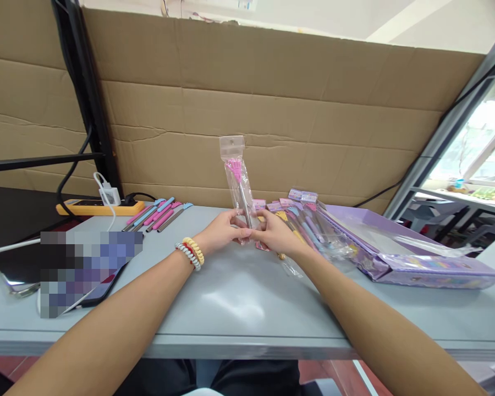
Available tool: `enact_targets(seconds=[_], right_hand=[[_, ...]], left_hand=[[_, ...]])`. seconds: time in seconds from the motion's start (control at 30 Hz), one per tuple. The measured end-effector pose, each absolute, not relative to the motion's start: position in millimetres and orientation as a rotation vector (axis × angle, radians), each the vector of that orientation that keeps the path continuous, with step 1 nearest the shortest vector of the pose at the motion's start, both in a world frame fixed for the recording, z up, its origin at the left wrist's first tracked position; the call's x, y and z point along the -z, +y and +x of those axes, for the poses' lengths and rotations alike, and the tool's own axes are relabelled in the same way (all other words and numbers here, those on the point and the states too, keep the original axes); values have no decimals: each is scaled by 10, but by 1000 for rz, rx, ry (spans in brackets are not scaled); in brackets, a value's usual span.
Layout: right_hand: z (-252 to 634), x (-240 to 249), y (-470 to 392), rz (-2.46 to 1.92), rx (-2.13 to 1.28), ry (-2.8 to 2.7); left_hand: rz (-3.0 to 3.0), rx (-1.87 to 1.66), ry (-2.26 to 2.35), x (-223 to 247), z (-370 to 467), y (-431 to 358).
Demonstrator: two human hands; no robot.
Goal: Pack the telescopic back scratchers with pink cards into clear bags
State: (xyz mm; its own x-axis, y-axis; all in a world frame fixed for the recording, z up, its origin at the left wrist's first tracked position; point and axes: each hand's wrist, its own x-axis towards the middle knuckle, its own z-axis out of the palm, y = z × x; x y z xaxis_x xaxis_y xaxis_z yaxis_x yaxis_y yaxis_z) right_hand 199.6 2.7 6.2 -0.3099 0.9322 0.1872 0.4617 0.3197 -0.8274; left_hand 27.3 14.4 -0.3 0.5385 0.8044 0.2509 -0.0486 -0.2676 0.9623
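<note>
A pink hand-shaped back scratcher with a metal rod stands nearly upright inside a clear plastic bag. Around the lower end of the bag, my left hand and my right hand are both closed, their thumbs almost meeting in front. Coiled bands circle my left wrist. Just beyond my right hand lies a pile of bagged back scratchers in yellow, blue, purple and pink. Several unbagged back scratchers, pink and blue with dark rods, lie to the left of my left hand.
On the right sits an open purple box with clear plastic in it. A yellow power strip with a white charger is at the back left. Phones and a blurred-out object occupy the left side. Cardboard walls the table's back.
</note>
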Motion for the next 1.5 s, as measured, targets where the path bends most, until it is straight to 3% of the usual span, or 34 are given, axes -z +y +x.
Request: enact_targets(seconds=[0.37, 0.9, 1.33, 1.5], right_hand=[[1971, -71, 16, -1259, -498, -2307], [2046, 13, 109, -1097, -1076, -2127], [2032, 19, 80, -1113, -1020, -2153], [2022, 12, 54, -1177, -783, -2236]], left_hand=[[1583, -860, 810, 13, 271, 189], [1444, -777, 729, -94, 316, 53], [1411, -809, 775, -52, 331, 93], [1448, -777, 713, -37, 308, 108]])
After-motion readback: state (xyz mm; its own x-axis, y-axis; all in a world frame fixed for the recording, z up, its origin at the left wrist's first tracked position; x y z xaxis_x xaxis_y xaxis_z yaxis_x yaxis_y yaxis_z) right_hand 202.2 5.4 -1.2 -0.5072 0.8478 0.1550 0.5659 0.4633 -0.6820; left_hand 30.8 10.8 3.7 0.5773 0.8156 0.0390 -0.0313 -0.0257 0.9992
